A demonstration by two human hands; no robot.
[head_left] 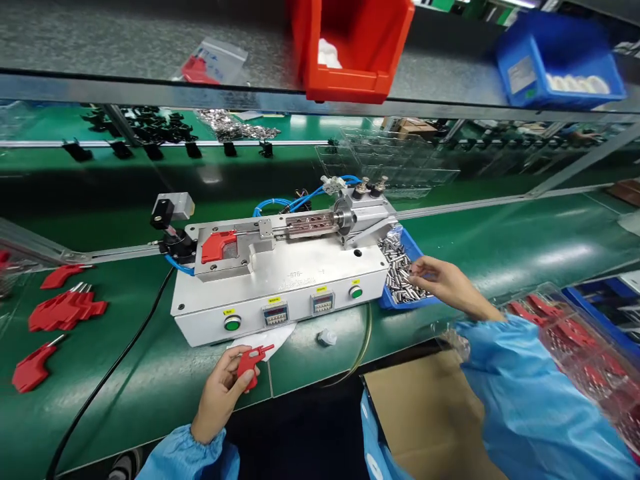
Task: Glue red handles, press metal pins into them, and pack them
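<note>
My left hand (224, 388) is closed around a red plastic gun-shaped handle (249, 364), with its narrow tip pointing right. My right hand (443, 281) is over the right side of a blue bin (415, 247) full of small metal pins (397, 270). Its thumb and fingertips are pinched together; whatever they hold is too small to make out. Between my hands stands a white bench machine (285, 277) with a metal cylinder at its right end. Another red handle (216, 247) sits in the machine's fixture at the left.
Several red handles with metal rods (65, 310) lie on the green bench at left, near a black cable (120, 367). A clear tray (575, 340) of red parts is at right, a cardboard box (425, 413) below. Overhead, a shelf carries a red bin (350, 87) and a blue bin (560, 60).
</note>
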